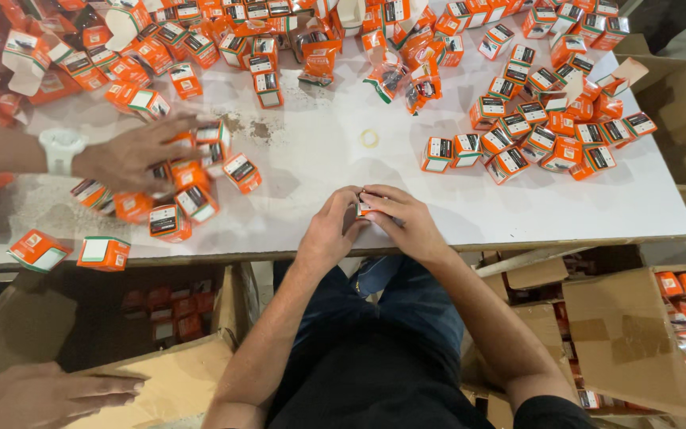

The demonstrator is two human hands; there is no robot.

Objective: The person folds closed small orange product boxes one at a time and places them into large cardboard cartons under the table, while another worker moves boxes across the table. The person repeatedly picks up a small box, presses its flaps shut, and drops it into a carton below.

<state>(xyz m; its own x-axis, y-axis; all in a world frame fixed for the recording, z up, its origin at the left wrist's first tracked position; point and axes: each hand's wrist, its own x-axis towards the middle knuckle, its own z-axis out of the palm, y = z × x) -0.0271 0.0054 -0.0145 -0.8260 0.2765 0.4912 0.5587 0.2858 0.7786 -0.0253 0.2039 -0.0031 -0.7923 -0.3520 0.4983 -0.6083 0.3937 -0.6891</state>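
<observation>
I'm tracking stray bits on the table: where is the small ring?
In the head view, the small ring lies on the bare white table, mid-table, left of the right-hand cluster of orange boxes, beyond the person's hands.

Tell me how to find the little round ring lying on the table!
Start at the white table, heaped with small orange boxes. Look at the bare patch in its middle, straight beyond the person's two hands. The ring lies there alone: a thin, pale yellowish loop, flat on the table, the only round thing among all those square boxes.
</observation>
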